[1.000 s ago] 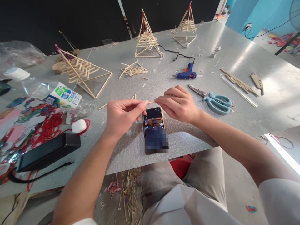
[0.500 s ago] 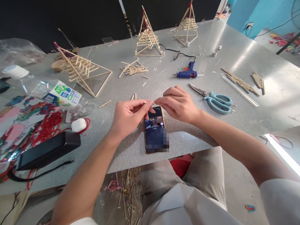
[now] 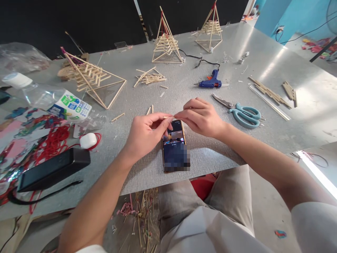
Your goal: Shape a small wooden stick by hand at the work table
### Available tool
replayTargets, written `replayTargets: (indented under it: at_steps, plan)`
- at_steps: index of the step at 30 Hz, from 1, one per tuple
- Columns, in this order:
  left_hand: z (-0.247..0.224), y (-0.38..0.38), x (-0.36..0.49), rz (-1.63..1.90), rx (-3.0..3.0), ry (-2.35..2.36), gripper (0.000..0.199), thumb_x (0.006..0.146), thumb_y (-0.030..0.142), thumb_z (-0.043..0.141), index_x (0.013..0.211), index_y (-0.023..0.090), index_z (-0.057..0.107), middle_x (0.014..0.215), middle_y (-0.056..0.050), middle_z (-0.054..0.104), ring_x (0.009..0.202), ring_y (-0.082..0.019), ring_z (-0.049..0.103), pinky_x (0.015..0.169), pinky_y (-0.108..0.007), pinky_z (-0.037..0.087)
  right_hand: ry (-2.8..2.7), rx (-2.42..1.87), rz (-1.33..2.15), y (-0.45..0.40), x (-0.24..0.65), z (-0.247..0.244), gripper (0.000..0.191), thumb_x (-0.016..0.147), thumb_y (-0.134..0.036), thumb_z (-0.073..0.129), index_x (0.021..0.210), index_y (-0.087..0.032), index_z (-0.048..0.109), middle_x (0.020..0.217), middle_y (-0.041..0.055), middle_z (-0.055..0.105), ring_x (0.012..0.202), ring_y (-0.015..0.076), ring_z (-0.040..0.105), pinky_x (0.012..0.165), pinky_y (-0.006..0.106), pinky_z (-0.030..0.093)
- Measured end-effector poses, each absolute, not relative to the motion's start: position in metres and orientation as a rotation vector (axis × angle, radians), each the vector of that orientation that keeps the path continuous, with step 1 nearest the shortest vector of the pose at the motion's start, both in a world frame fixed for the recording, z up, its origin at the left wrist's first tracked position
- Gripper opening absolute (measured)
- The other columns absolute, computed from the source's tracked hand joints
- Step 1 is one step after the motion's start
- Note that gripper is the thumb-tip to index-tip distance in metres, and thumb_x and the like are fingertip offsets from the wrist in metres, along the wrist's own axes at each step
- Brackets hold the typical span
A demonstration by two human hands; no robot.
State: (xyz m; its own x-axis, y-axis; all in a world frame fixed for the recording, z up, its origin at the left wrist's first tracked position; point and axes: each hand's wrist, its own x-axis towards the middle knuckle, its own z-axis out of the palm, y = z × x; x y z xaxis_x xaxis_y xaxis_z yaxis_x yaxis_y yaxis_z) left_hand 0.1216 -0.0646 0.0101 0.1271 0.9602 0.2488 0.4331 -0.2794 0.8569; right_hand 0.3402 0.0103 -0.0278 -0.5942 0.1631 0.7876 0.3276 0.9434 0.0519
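Above the top end of a phone [image 3: 175,154], the fingertips of both hands meet. My left hand [image 3: 146,133] is closed in a pinch on a short thin wooden stick [image 3: 166,117], mostly covered by the fingers. My right hand [image 3: 201,117] is also pinched, its fingertips touching the stick's right end. Just beyond the left fingers, small stick pieces [image 3: 152,109] lie on the table, and another short stick [image 3: 118,117] is farther left. The phone lies flat with its screen lit, partly under the left fingers.
Light-blue-handled scissors [image 3: 246,114] and a blue glue gun [image 3: 210,82] lie to the right. Stick pyramids [image 3: 165,42] stand at the back, one leaning left [image 3: 97,82]. A stick pile [image 3: 150,76], a bottle [image 3: 50,96], red cord [image 3: 56,140] and a black device [image 3: 54,168] also occupy the table.
The left fingers have shifted slightly, showing more of the stick between them. The right hand stays almost in place. The picture on the phone screen differs.
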Motion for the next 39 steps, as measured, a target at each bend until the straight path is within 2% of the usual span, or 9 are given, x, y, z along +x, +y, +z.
replayTargets:
  at_steps: [5, 14, 20, 29, 36, 39]
  plan:
    - [0.008, -0.067, 0.121, 1.110, 1.878, 1.371, 0.019, 0.098, 0.030, 0.069, 0.096, 0.016, 0.082, 0.074, -0.002, 0.077, 0.053, -0.008, 0.062, 0.052, -0.018, 0.049, -2.247, -0.390, -0.336, 0.007, 0.340, -0.030, 0.020, 0.113, -0.023, 0.048, 0.109, -0.017, 0.067, 0.086, 0.0045, 0.067, 0.088, 0.0174, 0.062, 0.077, 0.033, 0.045]
    - [0.009, -0.067, 0.123, 1.107, 1.941, 1.403, 0.018, 0.097, 0.026, 0.068, 0.097, 0.015, 0.083, 0.074, -0.002, 0.078, 0.054, -0.009, 0.065, 0.054, -0.019, 0.051, -2.213, -0.367, -0.518, 0.004, 0.335, -0.034, 0.009, 0.111, -0.017, 0.050, 0.112, -0.017, 0.059, 0.082, 0.0029, 0.066, 0.088, 0.0192, 0.061, 0.076, 0.033, 0.043]
    - [0.008, -0.066, 0.122, 1.147, 1.953, 1.397, 0.020, 0.097, 0.030, 0.070, 0.101, 0.016, 0.084, 0.080, -0.003, 0.081, 0.062, -0.012, 0.071, 0.059, -0.020, 0.055, -2.203, -0.428, -0.352, 0.003, 0.333, -0.033, 0.010, 0.112, -0.019, 0.048, 0.116, -0.019, 0.058, 0.090, 0.0039, 0.066, 0.090, 0.0191, 0.061, 0.076, 0.034, 0.041]
    - [0.001, -0.066, 0.126, 1.262, 1.986, 1.480, 0.021, 0.099, 0.034, 0.071, 0.099, 0.019, 0.085, 0.082, -0.002, 0.083, 0.067, -0.012, 0.074, 0.070, -0.023, 0.059, -2.169, -0.463, -0.204, 0.003, 0.332, -0.032, 0.011, 0.112, -0.023, 0.051, 0.112, -0.019, 0.061, 0.091, 0.0045, 0.067, 0.092, 0.0195, 0.063, 0.079, 0.034, 0.046]
    - [0.002, -0.066, 0.124, 1.249, 1.948, 1.464, 0.022, 0.099, 0.036, 0.071, 0.100, 0.019, 0.085, 0.081, -0.002, 0.082, 0.062, -0.012, 0.072, 0.064, -0.022, 0.059, -2.182, -0.429, -0.111, 0.008, 0.335, -0.033, 0.012, 0.110, -0.027, 0.056, 0.114, -0.020, 0.064, 0.094, 0.0052, 0.067, 0.093, 0.0196, 0.063, 0.082, 0.034, 0.049]
    - [0.004, -0.066, 0.124, 1.229, 1.961, 1.451, 0.021, 0.098, 0.034, 0.071, 0.101, 0.019, 0.085, 0.083, -0.002, 0.083, 0.068, -0.013, 0.075, 0.068, -0.022, 0.060, -2.167, -0.409, -0.056, 0.009, 0.334, -0.036, 0.011, 0.110, -0.027, 0.056, 0.111, -0.020, 0.065, 0.093, 0.0048, 0.067, 0.092, 0.0191, 0.063, 0.081, 0.034, 0.049]
